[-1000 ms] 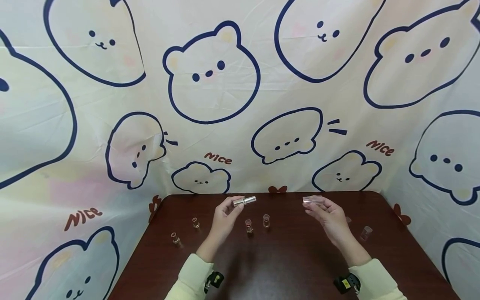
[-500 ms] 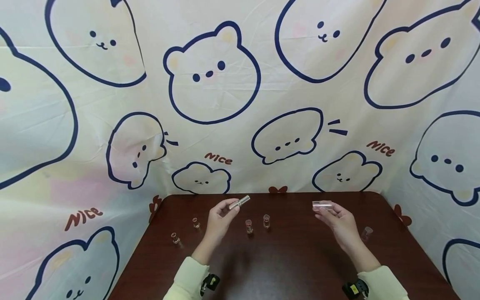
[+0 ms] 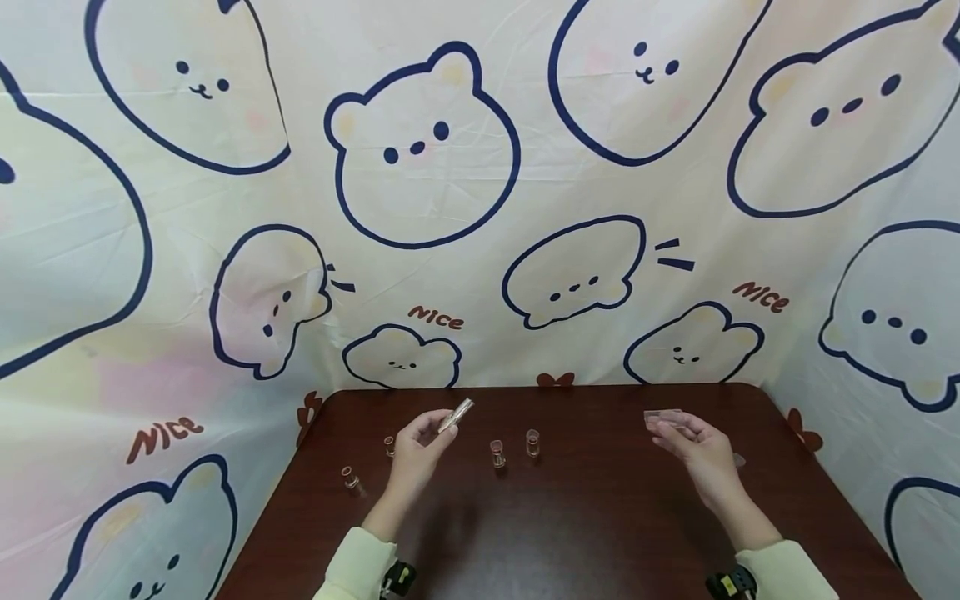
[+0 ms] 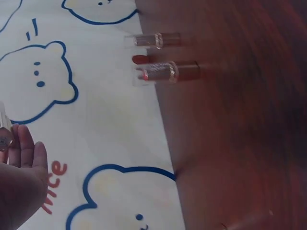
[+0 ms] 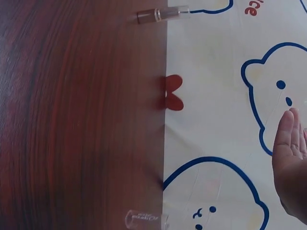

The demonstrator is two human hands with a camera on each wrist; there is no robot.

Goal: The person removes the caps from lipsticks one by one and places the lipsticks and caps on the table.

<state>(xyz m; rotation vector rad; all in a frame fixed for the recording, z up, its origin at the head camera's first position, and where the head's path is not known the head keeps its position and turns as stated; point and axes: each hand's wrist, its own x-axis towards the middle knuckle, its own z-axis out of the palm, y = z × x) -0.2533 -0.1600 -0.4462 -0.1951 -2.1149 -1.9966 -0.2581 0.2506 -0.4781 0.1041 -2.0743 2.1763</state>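
Observation:
My left hand (image 3: 415,450) pinches a shiny lipstick tube (image 3: 457,414) above the table, tilted up to the right. In the left wrist view only part of that hand (image 4: 21,182) and the tube's end show at the left edge. Off to the right, my right hand (image 3: 701,454) holds a clear lipstick cap (image 3: 657,416) between thumb and fingers; the right wrist view does not show this cap. Two lipsticks with clear caps, one (image 3: 497,453) nearer and one (image 3: 532,443) farther, stand upright between the hands.
Two uncapped lipstick tubes, one (image 3: 350,477) in front and one (image 3: 389,446) partly behind my left hand, stand at the left. Another clear cap (image 5: 144,219) stands on the dark wooden table (image 3: 570,533) near my right hand. A patterned cloth (image 3: 480,333) hangs behind the table.
The hands have moved apart: my left hand, with the lipstick tube, to the left and toward me, my right hand, with the cap, to the right. The tube has tilted more steeply.

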